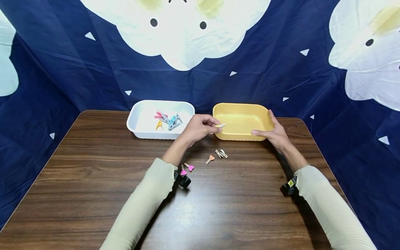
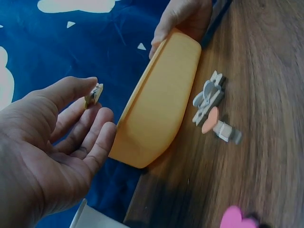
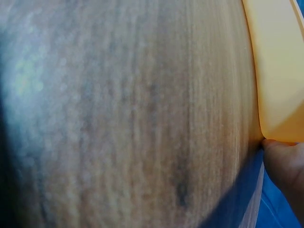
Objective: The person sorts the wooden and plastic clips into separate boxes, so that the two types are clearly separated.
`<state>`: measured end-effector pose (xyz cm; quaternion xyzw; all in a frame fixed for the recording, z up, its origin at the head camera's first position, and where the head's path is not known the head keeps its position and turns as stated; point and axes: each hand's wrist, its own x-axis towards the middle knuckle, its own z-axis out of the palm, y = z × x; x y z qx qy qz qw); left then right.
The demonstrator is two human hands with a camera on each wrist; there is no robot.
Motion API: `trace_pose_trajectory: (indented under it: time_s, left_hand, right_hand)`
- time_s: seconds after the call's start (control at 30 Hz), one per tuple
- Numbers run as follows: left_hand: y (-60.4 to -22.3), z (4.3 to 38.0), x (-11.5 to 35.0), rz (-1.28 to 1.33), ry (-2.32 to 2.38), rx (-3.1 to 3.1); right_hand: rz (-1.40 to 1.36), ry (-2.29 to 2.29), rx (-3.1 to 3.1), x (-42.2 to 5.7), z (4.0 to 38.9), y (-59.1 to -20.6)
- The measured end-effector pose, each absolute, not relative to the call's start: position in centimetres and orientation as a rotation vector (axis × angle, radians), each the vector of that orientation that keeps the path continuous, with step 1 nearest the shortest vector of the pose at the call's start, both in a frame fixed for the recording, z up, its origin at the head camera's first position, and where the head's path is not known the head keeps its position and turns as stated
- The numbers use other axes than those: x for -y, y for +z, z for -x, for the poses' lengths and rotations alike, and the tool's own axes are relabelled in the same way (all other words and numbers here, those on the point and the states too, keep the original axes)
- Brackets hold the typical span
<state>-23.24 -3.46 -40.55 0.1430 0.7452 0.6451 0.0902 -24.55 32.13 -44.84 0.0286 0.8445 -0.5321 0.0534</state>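
Observation:
Between thumb and fingertips, my left hand (image 1: 200, 129) pinches a small wooden clothespin (image 2: 94, 96) at the left rim of a yellow plastic bin (image 1: 239, 137). Some yellow shows on the pinched pin, though its ornament is mostly hidden. My right hand (image 1: 275, 133) holds the bin's right end, the thumb at the front wall and fingers at the side. In the right wrist view, only the thumb (image 3: 287, 159) shows, against the bin's corner. On the table before the bin lie two pale clothespins (image 1: 221, 153) and one with an orange heart (image 1: 211, 158).
A white bin (image 1: 137, 132) stands left of the yellow one, with several pink, grey, blue and yellow plastic clothespins (image 1: 172, 121) inside. Two pink-heart clothespins (image 1: 190, 168) lie by my left wrist. Behind the wooden table (image 1: 93, 156) hangs a dark blue cloth (image 1: 103, 76).

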Motion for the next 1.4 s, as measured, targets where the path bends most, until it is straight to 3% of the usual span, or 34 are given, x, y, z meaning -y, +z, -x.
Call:
trace_pose_trajectory:
  time_s: [0.33, 0.83, 1.4]
  left_hand:
    - [-39.8, 23.6, 2.2, -0.435, 1.937, -2.229]
    - [-39.6, 24.3, 0.0, -0.202, 2.149, -1.943]
    - [-38.9, 24.9, -2.3, -0.294, 2.014, -2.193]
  right_hand:
    - [-0.092, -1.628, -2.564, -32.1, 24.6, -44.8]
    - [-0.11, -1.603, -2.567, -32.0, 24.4, -44.7]
    - [-0.11, -1.633, -2.544, -31.8, 24.3, -44.8]
